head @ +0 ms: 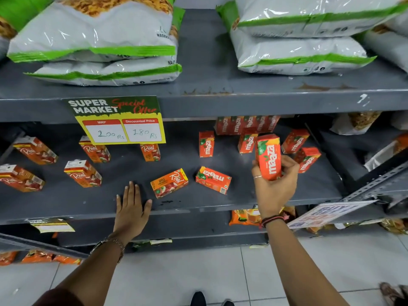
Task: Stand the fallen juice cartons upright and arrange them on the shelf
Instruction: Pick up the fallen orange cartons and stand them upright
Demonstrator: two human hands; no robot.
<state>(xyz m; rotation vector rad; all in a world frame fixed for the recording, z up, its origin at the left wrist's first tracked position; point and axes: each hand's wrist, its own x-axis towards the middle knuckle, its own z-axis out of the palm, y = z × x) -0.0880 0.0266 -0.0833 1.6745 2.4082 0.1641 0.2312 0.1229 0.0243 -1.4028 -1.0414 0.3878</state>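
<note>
My right hand (274, 184) grips a red Maaza carton (269, 155) and holds it upright above the grey shelf (66, 197). My left hand (131, 208) lies flat and open on the shelf's front edge. Just right of it a Real apple carton (169, 183) lies on its side, and a fallen Maaza carton (213, 180) lies beside that. Further back Maaza cartons (206, 144) stand upright, with a row (247, 124) along the back. Several Real cartons (83, 173) stand on the left.
A yellow price card (119, 120) hangs from the upper shelf edge, hiding part of the Real cartons. Large white-and-green snack bags (95, 40) fill the shelf above. A slotted metal bracket (375, 184) and a promo sign (326, 213) stick out at the right.
</note>
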